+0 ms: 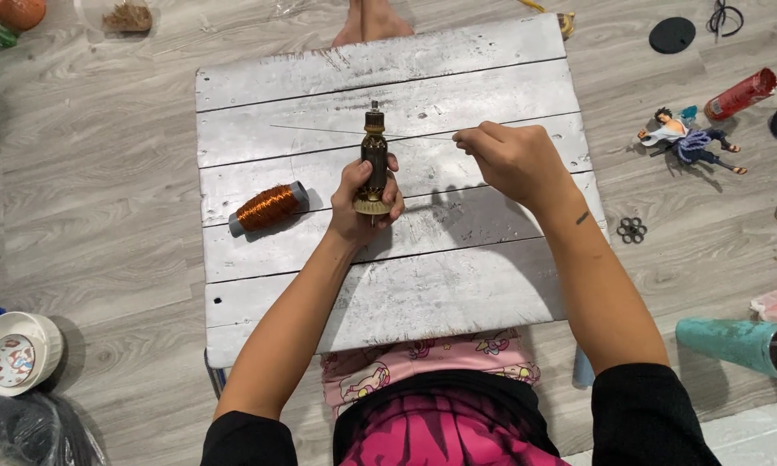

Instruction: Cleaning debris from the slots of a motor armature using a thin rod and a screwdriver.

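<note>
On a white plank table (457, 285) over grey wood floor, the left hand (364, 203) grips an upright motor rotor (374, 160) at centre while the right hand (511, 157) pinches a thin wire (319, 130) stretched across it, a copper spool (267, 208) lying left, a white bowl (15, 352) on the floor near left, a teal tumbler (738, 343) and figurine (690, 140) right.

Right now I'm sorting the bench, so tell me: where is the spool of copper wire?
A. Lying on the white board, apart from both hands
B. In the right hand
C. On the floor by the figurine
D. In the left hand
A: the spool of copper wire lies on the white board, untouched, beside the left hand.
</note>
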